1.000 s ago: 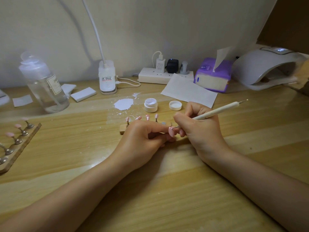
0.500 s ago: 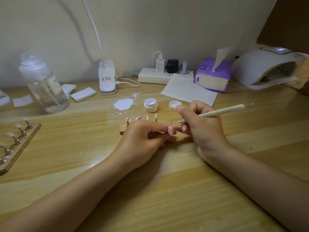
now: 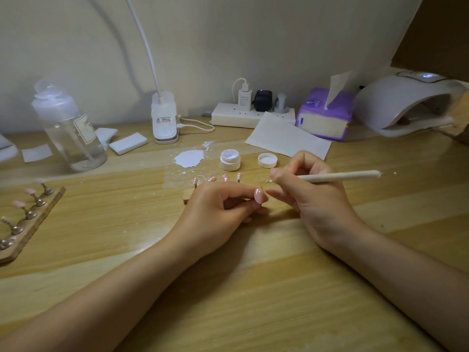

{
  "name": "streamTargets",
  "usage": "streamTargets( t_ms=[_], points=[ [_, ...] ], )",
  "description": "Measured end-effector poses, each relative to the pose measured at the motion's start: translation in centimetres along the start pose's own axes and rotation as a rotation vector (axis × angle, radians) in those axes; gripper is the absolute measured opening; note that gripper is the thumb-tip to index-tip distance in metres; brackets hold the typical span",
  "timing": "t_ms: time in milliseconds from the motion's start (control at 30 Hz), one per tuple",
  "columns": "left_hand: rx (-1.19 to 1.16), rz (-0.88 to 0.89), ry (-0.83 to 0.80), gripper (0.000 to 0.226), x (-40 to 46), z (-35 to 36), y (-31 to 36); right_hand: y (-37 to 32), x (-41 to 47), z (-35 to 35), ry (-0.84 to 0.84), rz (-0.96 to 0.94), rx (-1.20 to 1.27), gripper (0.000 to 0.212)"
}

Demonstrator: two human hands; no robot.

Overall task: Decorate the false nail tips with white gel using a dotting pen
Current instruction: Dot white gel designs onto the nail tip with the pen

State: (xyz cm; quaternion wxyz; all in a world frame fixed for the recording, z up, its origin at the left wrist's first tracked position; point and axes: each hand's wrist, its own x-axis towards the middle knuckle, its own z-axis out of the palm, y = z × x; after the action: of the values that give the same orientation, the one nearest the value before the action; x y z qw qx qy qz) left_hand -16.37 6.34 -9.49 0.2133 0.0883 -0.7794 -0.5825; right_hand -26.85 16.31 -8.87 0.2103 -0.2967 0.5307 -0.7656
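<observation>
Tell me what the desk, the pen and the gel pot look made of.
Desk: wood or wood-look laminate, glossy, with grain and glare. Pen: matte pale shaft, maybe wood or plastic, with a small metal-looking tip. Gel pot: smooth white plastic, apparently.

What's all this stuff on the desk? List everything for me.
Gel jar: one, white, open, centre.
Lid: one, white, right of jar.
Gel puddle: one, white, left of jar.
Nail tips: several, pink, on wooden stand behind left hand.
Spare stand: one, wooden, left edge.
Bottle: one, clear, left.
Tissue pack: one, purple, back.
Nail lamp: one, white, back right.
Power strip: one, white, back.
Left hand: holds pink tip.
Right hand: grips dotting pen.
</observation>
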Motion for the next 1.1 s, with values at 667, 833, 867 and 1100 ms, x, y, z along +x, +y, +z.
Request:
streamTargets(
  t_ms=[667, 833, 867, 1100],
  points=[
    [0.018, 0.051, -0.021, 0.028, 0.02, -0.04, 0.06, 0.08, -0.27, 0.27, -0.006, -0.010, -0.208, 0.023],
    [0.020, 0.054, -0.026, 0.032, 0.05, -0.01, 0.12, 0.18, -0.27, 0.25, -0.008, -0.019, -0.210, 0.025],
    [0.019, 0.050, -0.027, 0.032, 0.07, 0.00, 0.10, 0.16, -0.28, 0.25, -0.008, -0.024, -0.215, 0.025],
    [0.036, 0.057, -0.022, 0.033, 0.04, -0.06, -0.03, 0.13, -0.33, 0.24, -0.023, -0.031, -0.209, 0.026]
  ],
)
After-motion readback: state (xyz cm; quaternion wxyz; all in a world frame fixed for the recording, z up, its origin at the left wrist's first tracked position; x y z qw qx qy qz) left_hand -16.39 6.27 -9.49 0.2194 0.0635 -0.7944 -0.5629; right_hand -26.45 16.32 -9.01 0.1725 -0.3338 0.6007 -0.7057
